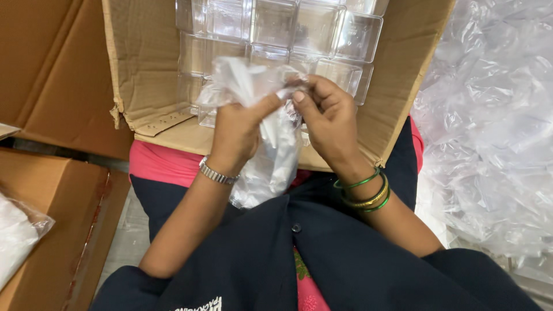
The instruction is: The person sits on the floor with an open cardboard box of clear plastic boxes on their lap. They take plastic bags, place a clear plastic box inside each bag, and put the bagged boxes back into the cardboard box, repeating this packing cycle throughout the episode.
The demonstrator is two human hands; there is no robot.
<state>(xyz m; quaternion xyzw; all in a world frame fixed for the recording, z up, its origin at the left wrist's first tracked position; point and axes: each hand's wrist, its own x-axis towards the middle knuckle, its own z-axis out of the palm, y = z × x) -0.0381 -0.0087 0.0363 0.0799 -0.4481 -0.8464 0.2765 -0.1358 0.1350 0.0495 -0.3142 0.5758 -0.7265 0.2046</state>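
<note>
Mid-frame, left hand (235,131) and right hand (327,118) both pinch the clear plastic bag (271,161) shut-fingered, tugging its mouth apart, over the open carton (144,75) of clear boxes (299,29).

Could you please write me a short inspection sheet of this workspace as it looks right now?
Surface: open cardboard box resting on the person's lap; no table seen.
Job's things: clear plastic bag pinched at its top by both hands; clear plastic containers stacked inside the box.
Clutter: heap of clear plastic wrap on the right.
Grips: left hand and right hand both shut on the bag.
Cables: nothing seen.
Surroundings: more brown cartons on the left, one holding a white bag.
</note>
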